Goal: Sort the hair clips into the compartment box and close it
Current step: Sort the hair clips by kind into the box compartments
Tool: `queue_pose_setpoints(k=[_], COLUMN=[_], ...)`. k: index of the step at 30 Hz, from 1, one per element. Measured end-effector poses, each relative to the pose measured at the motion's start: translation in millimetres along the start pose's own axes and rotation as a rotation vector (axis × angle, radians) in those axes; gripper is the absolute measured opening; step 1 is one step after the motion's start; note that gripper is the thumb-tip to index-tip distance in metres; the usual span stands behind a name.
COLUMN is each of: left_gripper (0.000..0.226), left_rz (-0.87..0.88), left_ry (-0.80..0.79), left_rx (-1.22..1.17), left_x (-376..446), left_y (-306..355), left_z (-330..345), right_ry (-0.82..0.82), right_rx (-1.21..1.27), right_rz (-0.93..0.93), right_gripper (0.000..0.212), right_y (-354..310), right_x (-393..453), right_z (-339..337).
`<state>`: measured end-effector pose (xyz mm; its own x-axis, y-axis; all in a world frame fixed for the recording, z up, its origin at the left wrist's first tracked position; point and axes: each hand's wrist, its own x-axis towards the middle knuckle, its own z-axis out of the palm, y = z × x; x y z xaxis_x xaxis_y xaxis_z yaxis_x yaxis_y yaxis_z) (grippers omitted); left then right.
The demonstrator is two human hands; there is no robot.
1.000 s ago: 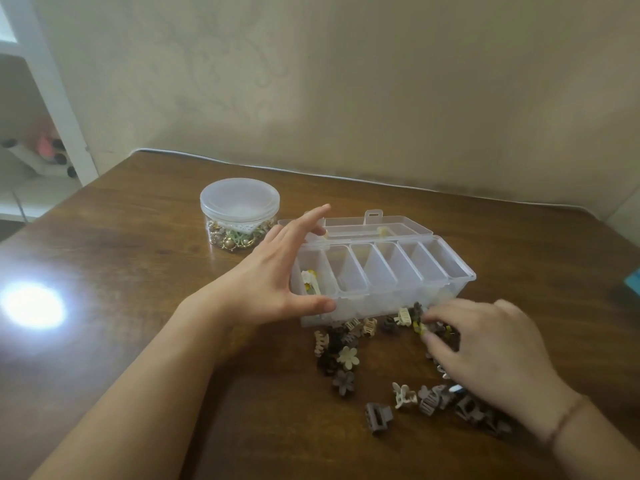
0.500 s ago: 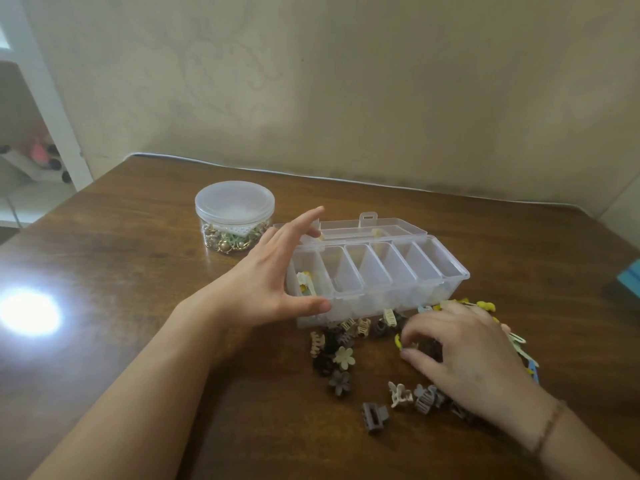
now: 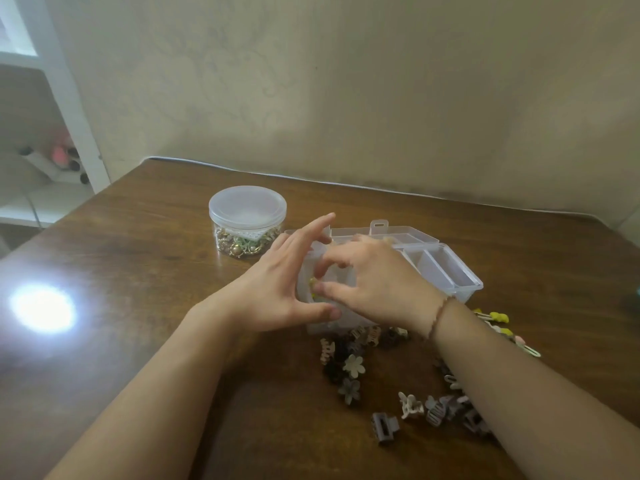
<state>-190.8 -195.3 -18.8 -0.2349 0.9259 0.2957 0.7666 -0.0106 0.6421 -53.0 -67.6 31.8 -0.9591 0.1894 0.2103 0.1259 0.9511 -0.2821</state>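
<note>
Plain beige wall behind, dark wooden bench (image 3: 145, 258) in front of me, with a bright glare spot off to my left. Up ahead sits the clear compartment box (image 3: 446, 271), lid folded back flat behind it, so every slot is open from above. My left hand (image 3: 277, 289) is cupped against the box's left end, thumb along the near wall and fingers fanned up beside it, gripping nothing; I read that as bracing the light plastic box so it doesn't skid. My right hand (image 3: 374, 282) is over the leftmost compartments, fingers curled down into them. Something small and yellow shows at its fingertips, right at the left slot, but I cannot tell whether it is pinched or already let go. The two rightmost compartments look bare.

Most of the job remains, I'd say: the pile of hair clips (image 3: 349, 365) is loose on the bench just in front of the box, little claw clips and flower shapes, with more under my right forearm and a few yellow clips (image 3: 498, 318) out to the right. Keeping them near the front wall makes each trip short. The round lidded tub (image 3: 247, 220) of trinkets stands behind to the left, apart from the box.
</note>
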Motion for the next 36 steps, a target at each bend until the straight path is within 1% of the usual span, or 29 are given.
queue_pose_setpoints(k=[1, 2, 4, 6, 9, 11, 13, 15, 17, 20, 22, 26, 30, 32, 33, 36], left_gripper=[0.112, 0.112, 0.111, 0.109, 0.106, 0.103, 0.100, 0.097, 0.096, 0.097, 0.097, 0.098, 0.099, 0.099, 0.099, 0.100], left_rz=[0.001, 0.001, -0.005, -0.010, -0.008, -0.006, -0.004, 0.007, 0.009, 0.000, -0.002, 0.000, 0.006, 0.011, 0.010, 0.015], left_ry=[0.001, 0.000, -0.005, -0.012, -0.020, -0.029, -0.036, -0.037, -0.039, -0.035, -0.029, -0.015, -0.012, -0.013, -0.015, -0.016], left_rx=[0.002, 0.003, 0.001, -0.006, -0.009, -0.013, -0.016, -0.001, 0.015, 0.022, 0.017, -0.002, -0.008, 0.000, 0.002, 0.013], left_x=[0, 0, 0, 1, 2, 2, 3, 4, 5, 5, 4, 4, 4, 4, 4, 4], left_y=[0, -1, -1, -1, -1, -1, 0, 1, 2, 3, 4, 4, 2, 1, 2, 2], left_z=[0, 0, -1, -1, -1, 1, 3, 6, 8, 8, 8, 9, 8, 7, 7, 7], right_ry=[-0.016, 0.019, 0.170, 0.306, 0.387, 0.361, 0.274, 0.179, 0.136, 0.065, 0.009, -0.079, -0.094, -0.074, -0.041, 0.092], right_rx=[-0.001, 0.040, 0.136, 0.159, 0.154, 0.111, 0.081, 0.008, -0.113, -0.257, -0.330, -0.318, -0.400, -0.384, -0.329, 0.010], right_rz=[-0.029, -0.050, -0.019, 0.071, 0.253, 0.352, 0.420, 0.433, 0.410, 0.406, 0.413, 0.507, 0.481, 0.467, 0.458, 0.417], right_gripper=[0.013, 0.013, 0.013, 0.013, 0.010, 0.013, 0.016, 0.015, 0.009, 0.032, 0.036, 0.026, 0.015, 0.014, 0.016, 0.018], right_y=[3, 7, 18, 37, 69, 83, 90, 88, 82, 67, 58, 49, 40, 36, 35, 28], right_x=[1, -1, -14, -36, -79, -105, -126, -138, -140, -130, -119, -103, -100, -103, -104, -102], right_z=[-1, -4, -20, -37, -53, -52, -45, -36, -28, -21, -20, -27, -26, -26, -28, -39])
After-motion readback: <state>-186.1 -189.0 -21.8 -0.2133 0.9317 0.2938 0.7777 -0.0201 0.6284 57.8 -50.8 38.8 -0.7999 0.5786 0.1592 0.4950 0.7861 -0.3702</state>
